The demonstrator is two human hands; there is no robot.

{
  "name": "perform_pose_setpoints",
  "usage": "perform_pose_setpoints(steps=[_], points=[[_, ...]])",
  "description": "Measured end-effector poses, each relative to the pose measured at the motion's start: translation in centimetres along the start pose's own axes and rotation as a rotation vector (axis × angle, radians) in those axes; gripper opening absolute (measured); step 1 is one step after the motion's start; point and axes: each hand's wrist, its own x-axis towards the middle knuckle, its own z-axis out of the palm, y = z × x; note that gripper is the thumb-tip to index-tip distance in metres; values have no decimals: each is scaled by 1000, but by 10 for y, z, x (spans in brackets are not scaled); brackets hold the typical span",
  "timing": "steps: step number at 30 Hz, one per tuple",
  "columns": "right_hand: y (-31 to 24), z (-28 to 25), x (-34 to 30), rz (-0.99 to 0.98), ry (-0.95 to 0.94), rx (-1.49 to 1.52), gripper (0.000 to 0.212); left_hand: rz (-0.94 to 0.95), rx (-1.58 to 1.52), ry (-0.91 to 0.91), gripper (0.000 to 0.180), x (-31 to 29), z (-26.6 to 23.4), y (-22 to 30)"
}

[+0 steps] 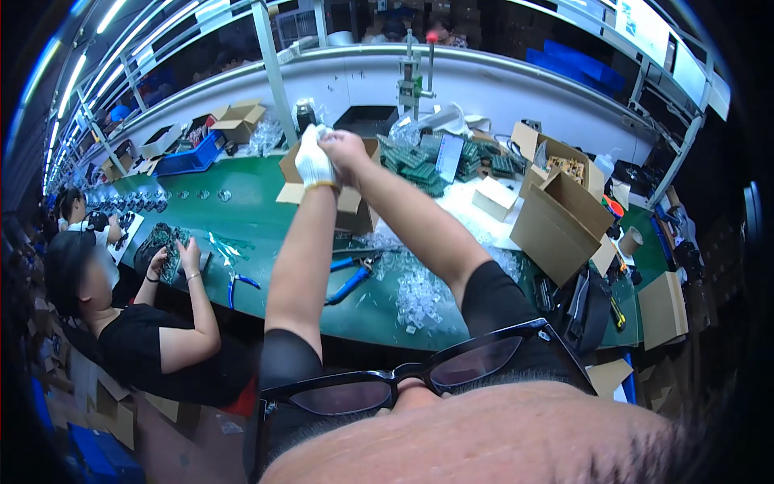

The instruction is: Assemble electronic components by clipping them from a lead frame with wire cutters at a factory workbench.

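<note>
My left hand, in a white knitted glove with a yellow cuff, is raised over an open cardboard box. My bare right hand meets it there, the two touching. Both look closed, with fingers curled in. What lies between them, if anything, is too small or hidden to name. Just right of the hands, green circuit boards are heaped on the bench. Below my forearms lie blue-handled pliers and a pile of small clear plastic pieces.
A hand press with a red knob stands at the back. To the right sits a large open carton beside a small white box. At left a co-worker holds a dark green wiry bundle. A blue bin stands farther back.
</note>
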Motion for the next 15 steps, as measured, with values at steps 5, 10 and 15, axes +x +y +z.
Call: perform_pose_setpoints(steps=[5,10,15], points=[[-33,15,30,118,-99,-98,74,50,408,77,56,54,-11,47],[-5,-52,-48,-138,-141,-99,61,666,1254,-16,48,-21,-34,26],[-17,-148,-207,-400,-286,-697,29,529,1116,-481,35,-187,-62,29]])
